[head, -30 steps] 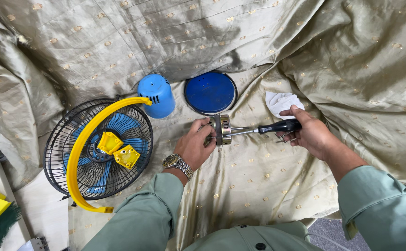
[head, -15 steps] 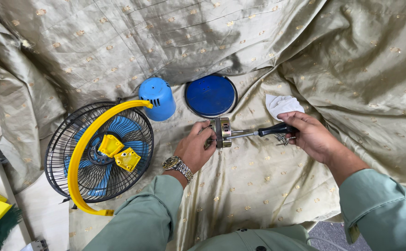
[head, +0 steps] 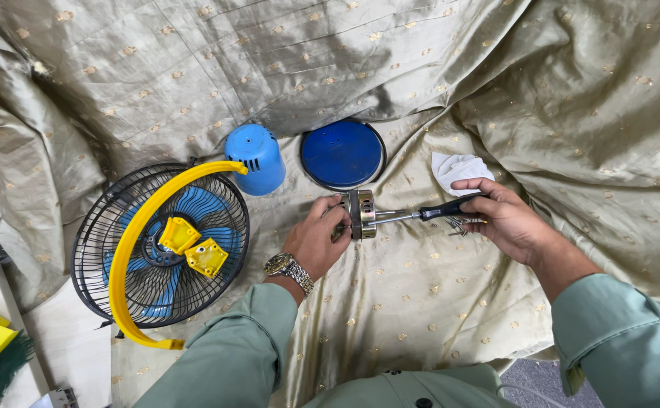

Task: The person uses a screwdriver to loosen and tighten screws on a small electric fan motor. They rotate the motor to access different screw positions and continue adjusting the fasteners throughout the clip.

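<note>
- Gripping a round silver metal motor (head: 362, 214), the left hand (head: 316, 240) steadies it just above the olive gold-dotted cloth (head: 420, 302).
- Right hand (head: 505, 219) holds a black-handled screwdriver (head: 430, 214), tip at the motor.

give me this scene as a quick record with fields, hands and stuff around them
left hand: left hand grips the small metal motor upright on the cloth
right hand: right hand holds a black-handled screwdriver, shaft against the motor
surface: gold-dotted beige cloth
left of hands: black fan cage with blue blades and a yellow bracket across it
behind hands: blue plastic cap and blue round disc, side by side
near right hand: white crumpled paper; small screws under the fingers
wrist: watch on the left wrist
</note>
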